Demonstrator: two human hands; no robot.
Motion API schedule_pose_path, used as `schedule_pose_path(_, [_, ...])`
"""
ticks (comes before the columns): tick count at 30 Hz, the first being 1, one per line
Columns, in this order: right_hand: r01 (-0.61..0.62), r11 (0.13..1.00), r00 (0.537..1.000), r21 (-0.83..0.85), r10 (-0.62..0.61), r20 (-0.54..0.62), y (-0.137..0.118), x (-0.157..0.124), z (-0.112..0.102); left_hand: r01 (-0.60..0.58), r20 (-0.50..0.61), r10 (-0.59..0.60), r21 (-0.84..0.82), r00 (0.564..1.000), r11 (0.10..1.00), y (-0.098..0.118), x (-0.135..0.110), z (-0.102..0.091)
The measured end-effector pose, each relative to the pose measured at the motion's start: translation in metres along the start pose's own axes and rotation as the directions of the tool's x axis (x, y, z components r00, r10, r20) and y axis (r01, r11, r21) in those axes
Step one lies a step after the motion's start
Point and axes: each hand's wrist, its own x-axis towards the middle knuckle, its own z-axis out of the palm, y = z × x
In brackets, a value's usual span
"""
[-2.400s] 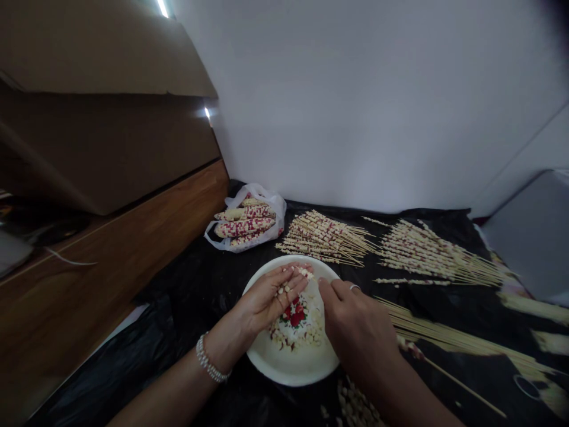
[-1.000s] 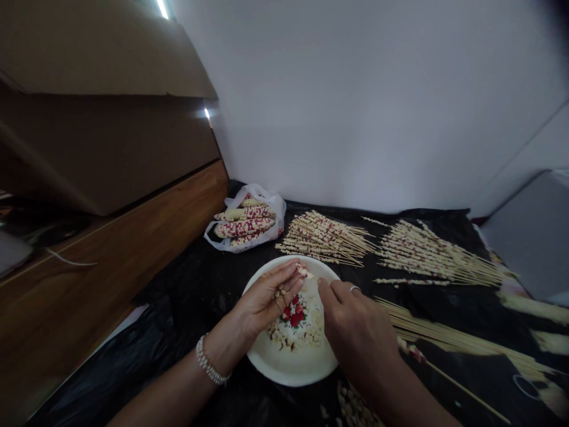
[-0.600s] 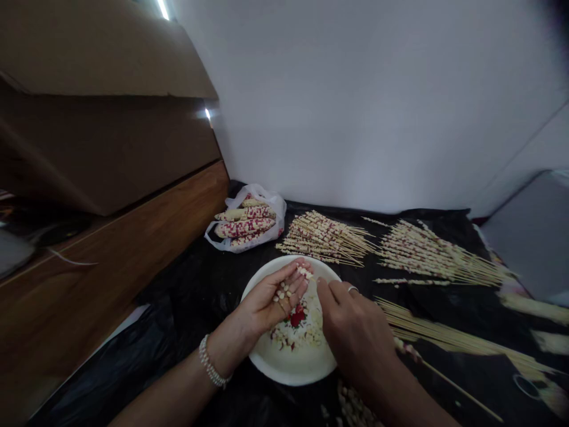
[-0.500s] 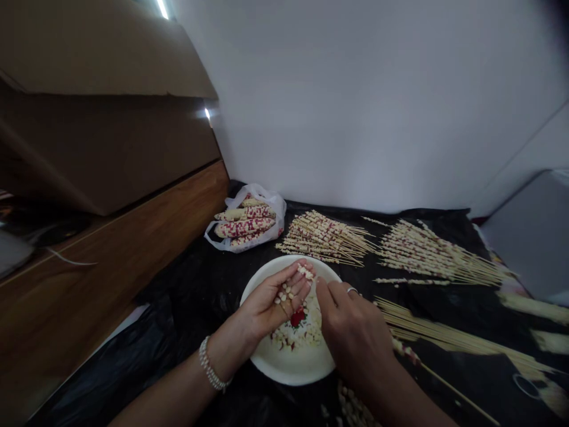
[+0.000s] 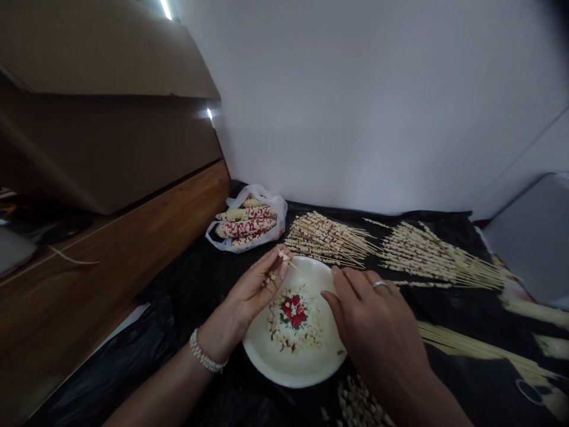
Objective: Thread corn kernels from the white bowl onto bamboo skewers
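Glossy white bowl [image 5: 267, 356]; crinkled black plastic sheet [image 5: 146, 350]; smooth wooden panel [image 5: 111, 261].

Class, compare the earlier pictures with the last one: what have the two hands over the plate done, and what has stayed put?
The left hand has shifted to the far left rim of the plate, pinching a thin skewer, with kernels on its fingers. The right hand has parted from it, moved right and opened. The flower pattern is now uncovered. The plate, bag of corn cobs and skewer piles lie as before.

wall [image 5: 377, 107]: plain white | left: wooden ledge [image 5: 133, 237], cardboard box [image 5: 102, 142] above
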Motion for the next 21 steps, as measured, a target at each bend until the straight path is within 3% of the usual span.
schedule_pose_path(4, [-0.075, 0.997, 0.977, 0.025, 0.069, 0.202, 0.018, -0.003, -0.004, -0.01, 0.002, 0.01, -0.114, 1.0, 0.993, 0.024, 0.003, 0.001])
schedule_pose_path(9, [-0.169, 0.97, 0.889, 0.176, 0.073, 0.451, 0.025, -0.008, -0.005, -0.059, -0.028, 0.055, -0.188, 0.998, 0.98, 0.037, 0.008, 0.001])
schedule_pose_path(13, [-0.165, 0.928, 0.899, 0.335, 0.003, 0.437, 0.021, -0.006, -0.007, -0.06, -0.007, 0.059, -0.196, 0.998, 0.979, 0.036, 0.011, -0.003])
schedule_pose_path(17, [-0.165, 0.902, 0.937, 0.4, 0.016, 0.349, 0.019, -0.004, -0.009, -0.058, 0.008, 0.061, -0.194, 0.998, 0.979, 0.037, 0.011, -0.006])
schedule_pose_path(21, [-0.145, 0.886, 0.945, 0.44, -0.007, 0.326, 0.014, -0.003, -0.007, -0.015, 0.015, 0.017, -0.169, 1.0, 0.985, 0.032, 0.009, -0.003])
